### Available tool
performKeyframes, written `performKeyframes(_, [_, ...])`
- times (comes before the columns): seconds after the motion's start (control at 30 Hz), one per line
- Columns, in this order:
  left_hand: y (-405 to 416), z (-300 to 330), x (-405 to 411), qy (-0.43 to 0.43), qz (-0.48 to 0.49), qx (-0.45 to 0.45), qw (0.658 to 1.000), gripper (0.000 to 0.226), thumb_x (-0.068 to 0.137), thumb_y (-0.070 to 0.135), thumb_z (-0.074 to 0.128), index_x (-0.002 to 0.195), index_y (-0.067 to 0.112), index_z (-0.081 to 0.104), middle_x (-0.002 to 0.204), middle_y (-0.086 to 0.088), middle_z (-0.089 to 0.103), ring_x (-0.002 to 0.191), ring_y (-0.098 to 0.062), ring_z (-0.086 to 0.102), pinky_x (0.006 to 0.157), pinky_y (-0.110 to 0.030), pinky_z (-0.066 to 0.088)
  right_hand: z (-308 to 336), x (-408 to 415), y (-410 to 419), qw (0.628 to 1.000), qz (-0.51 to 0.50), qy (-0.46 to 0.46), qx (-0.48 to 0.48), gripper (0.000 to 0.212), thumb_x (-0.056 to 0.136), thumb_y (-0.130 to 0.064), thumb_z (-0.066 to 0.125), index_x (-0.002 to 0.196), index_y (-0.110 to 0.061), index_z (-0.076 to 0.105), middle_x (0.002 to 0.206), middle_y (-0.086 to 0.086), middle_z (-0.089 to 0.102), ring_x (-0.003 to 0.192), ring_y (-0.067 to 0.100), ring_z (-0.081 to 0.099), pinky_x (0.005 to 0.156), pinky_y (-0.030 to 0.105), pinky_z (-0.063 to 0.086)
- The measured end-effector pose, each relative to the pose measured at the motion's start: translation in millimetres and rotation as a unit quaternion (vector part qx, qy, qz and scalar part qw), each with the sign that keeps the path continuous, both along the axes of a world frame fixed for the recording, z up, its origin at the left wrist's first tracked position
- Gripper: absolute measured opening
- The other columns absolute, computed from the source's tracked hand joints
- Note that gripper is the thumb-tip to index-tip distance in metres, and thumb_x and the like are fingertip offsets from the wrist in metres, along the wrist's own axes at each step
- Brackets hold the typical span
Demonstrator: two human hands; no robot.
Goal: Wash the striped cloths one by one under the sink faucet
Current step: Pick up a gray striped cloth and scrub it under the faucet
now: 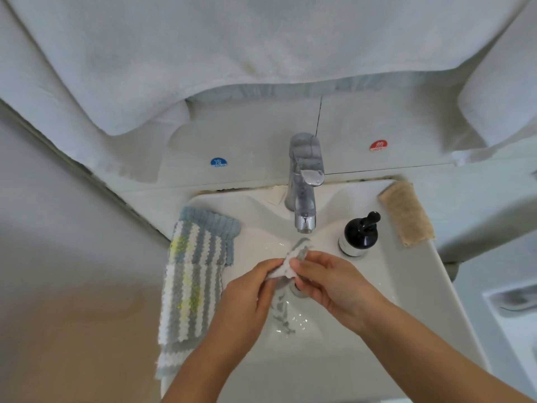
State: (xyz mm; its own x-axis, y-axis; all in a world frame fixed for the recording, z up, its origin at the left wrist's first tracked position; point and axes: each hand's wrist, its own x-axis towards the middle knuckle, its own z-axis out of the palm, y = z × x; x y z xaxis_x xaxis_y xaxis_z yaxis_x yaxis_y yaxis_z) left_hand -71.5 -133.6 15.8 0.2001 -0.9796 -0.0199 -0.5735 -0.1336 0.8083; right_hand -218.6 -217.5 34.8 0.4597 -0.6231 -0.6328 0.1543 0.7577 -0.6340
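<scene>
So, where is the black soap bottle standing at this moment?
In the head view, the black soap bottle stands on the sink rim, right of the faucet and left of the beige cloth.

three striped cloths [194, 274], one faucet [305, 181], one soap bottle [359, 234]

Pale wall tiles [250, 146] are seen behind a basin, marked by a blue cold sticker [218, 162] and a red hot sticker [378, 145]. White towels [232, 39] are hung overhead, and a tan floor [72, 330] is lit softly at lower left.
</scene>
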Motion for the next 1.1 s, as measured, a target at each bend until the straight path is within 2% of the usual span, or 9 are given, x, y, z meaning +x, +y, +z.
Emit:
performKeyframes(0.17, [-1,9,0,0.203,0.138,0.054,0.968,0.029,0.100,0.037,0.039,0.086,0.029,0.063,0.086,-0.011,0.063,0.075,-0.012,0.060,0.074,-0.035,0.052,5,-8,-4,0.992,0.012,0.104,-0.067,0.019,0.088,-0.002,0.064,0.106,-0.009,0.067,0.079,0.002,0.066,0.067,0.013,0.055,0.064,0.021,0.049])
performKeyframes(0.23, [-3,12,1,0.337,0.209,0.086,0.914,0.029,0.102,0.030,0.043,0.085,0.025,0.065,0.093,-0.011,0.069,0.084,-0.018,0.068,0.077,-0.042,0.056,8,-13,-6,0.986,0.022,0.139,-0.092,0.019,0.089,0.000,0.061,0.101,-0.012,0.070,0.078,0.002,0.064,0.068,0.012,0.050,0.065,0.022,0.044])
performKeyframes(0.3, [-5,17,5,0.390,0.227,0.104,0.886,0.025,0.102,0.027,0.045,0.093,0.019,0.067,0.097,-0.006,0.073,0.089,-0.018,0.071,0.078,-0.040,0.057,11,-19,-6,0.980,0.030,0.163,-0.106,0.021,0.088,0.000,0.060,0.100,-0.013,0.070,0.079,0.000,0.065,0.062,0.007,0.051,0.065,0.020,0.043])
performKeyframes(0.47, [-8,17,1,0.318,0.197,0.081,0.924,0.024,0.101,0.023,0.050,0.096,0.019,0.073,0.095,-0.005,0.074,0.090,-0.020,0.071,0.079,-0.039,0.060,13,-8,4,0.982,0.068,0.145,-0.099,0.023,0.083,0.006,0.062,0.103,-0.006,0.065,0.078,0.003,0.064,0.062,0.010,0.055,0.063,0.021,0.048])
performKeyframes(0.63, [-16,24,-9,0.236,0.155,0.076,0.956,0.022,0.100,0.018,0.051,0.096,0.017,0.073,0.087,-0.001,0.076,0.084,-0.017,0.072,0.081,-0.038,0.059,14,15,14,0.949,0.101,0.212,-0.209,0.024,0.081,-0.008,0.069,0.102,-0.018,0.064,0.091,0.004,0.066,0.071,0.010,0.064,0.069,0.024,0.056])
performKeyframes(0.77, [-18,26,-12,0.239,0.146,0.072,0.957,0.025,0.101,0.024,0.050,0.096,0.017,0.073,0.082,-0.002,0.074,0.081,-0.014,0.071,0.084,-0.041,0.058,15,20,18,0.915,0.113,0.253,-0.294,0.025,0.079,-0.014,0.073,0.096,-0.025,0.060,0.072,-0.006,0.059,0.059,-0.001,0.056,0.059,0.015,0.044])
performKeyframes(0.93, [-19,33,-9,0.291,0.111,0.053,0.949,0.016,0.086,0.013,0.071,0.101,0.017,0.071,0.089,-0.001,0.076,0.086,-0.012,0.072,0.072,-0.018,0.054,22,16,19,0.957,0.128,0.139,-0.219,0.033,0.088,-0.004,0.060,0.116,-0.022,0.060,0.099,-0.003,0.075,0.093,0.008,0.070,0.087,0.024,0.052])
performKeyframes(1.03, [-19,32,3,0.294,0.092,0.068,0.949,0.027,0.087,-0.003,0.065,0.101,0.020,0.070,0.092,0.002,0.076,0.087,-0.012,0.072,0.072,-0.019,0.054,23,8,17,0.964,0.160,0.085,-0.193,0.040,0.091,0.004,0.053,0.121,-0.022,0.059,0.102,-0.003,0.075,0.101,0.009,0.068,0.096,0.027,0.050])
performKeyframes(1.1, [-17,31,12,0.249,0.066,0.076,0.963,0.030,0.093,0.000,0.058,0.103,0.025,0.069,0.095,0.006,0.076,0.090,-0.011,0.071,0.081,-0.025,0.055,23,1,14,0.955,0.153,0.119,-0.224,0.034,0.093,0.003,0.048,0.110,-0.022,0.063,0.094,-0.004,0.075,0.096,0.011,0.069,0.091,0.025,0.052])
